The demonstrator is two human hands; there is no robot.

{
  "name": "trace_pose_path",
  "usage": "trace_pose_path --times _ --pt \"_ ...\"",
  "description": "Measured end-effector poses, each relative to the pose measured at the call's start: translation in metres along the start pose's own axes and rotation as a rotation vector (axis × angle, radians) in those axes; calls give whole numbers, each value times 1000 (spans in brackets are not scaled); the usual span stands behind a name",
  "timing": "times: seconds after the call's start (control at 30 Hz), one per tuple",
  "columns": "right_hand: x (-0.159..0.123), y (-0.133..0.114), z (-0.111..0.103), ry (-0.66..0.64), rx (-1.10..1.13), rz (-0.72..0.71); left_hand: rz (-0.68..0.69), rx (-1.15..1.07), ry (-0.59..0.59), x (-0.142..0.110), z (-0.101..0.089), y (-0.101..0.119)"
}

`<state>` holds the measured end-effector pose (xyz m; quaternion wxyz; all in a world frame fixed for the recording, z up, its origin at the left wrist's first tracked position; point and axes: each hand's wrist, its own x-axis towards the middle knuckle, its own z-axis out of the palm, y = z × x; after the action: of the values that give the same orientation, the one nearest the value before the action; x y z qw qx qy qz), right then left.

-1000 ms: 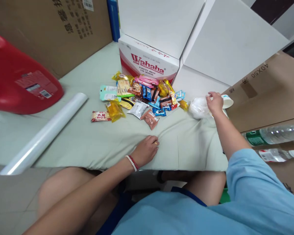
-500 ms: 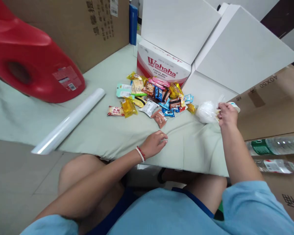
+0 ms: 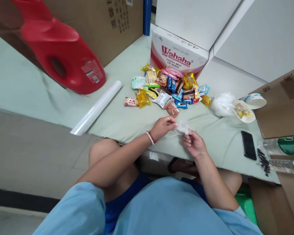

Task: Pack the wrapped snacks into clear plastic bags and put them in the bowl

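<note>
A small crumpled clear plastic bag (image 3: 182, 126) is stretched between my two hands, just above the front of the cloth-covered surface. My left hand (image 3: 163, 128), with a red and white bracelet at its wrist, pinches one side of it. On the other side, my right hand (image 3: 194, 143) grips the edge between thumb and fingers. Right behind my hands lies a pile of wrapped snacks (image 3: 171, 85) in many colours; a brown packet (image 3: 171, 109) is closest. A bunch of clear plastic bags (image 3: 222, 103) rests to the right of the pile.
Paper bowls (image 3: 255, 100), one holding yellow packets (image 3: 243, 112), stand at the right. A phone (image 3: 248, 145) and plastic bottles (image 3: 290, 146) lie nearer. To the left are a plastic-film roll (image 3: 98, 107) and a red jug (image 3: 71, 55). A Wahaha carton (image 3: 178, 54) stands behind.
My right hand has come from the plastic bags at the right to the middle, now with a small bag. My left hand has closed on its other side. The view has shifted rightward.
</note>
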<state>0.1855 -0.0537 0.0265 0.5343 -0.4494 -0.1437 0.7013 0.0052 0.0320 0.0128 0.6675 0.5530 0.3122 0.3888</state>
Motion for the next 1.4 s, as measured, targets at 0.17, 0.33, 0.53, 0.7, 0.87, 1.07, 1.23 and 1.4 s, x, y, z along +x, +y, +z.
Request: trace_pose_path --times 0.17,0.33,0.53,0.7,0.87,1.07,1.23,1.4 --pt "-15 -10 -15 32 -83 -115 -91 -113 24 3 -5 5" --pt "-20 -9 -13 196 -423 -473 -77 -15 -61 -3 2 4" --pt "-15 -10 -10 -22 -769 -197 -143 -9 -82 -2 6 2" --pt "-9 1 -6 272 -567 -273 -115 148 191 -2 8 -1" --pt "-8 3 3 225 -514 -321 -137 230 -12 -9 18 -11" --pt "-12 -24 -6 274 -366 -324 -280 -311 23 -4 8 0" --pt "-17 -38 -28 337 -265 -293 -345 -530 29 -1 0 12" --pt "-25 -41 -41 382 -194 -302 -298 -459 229 4 -5 15"
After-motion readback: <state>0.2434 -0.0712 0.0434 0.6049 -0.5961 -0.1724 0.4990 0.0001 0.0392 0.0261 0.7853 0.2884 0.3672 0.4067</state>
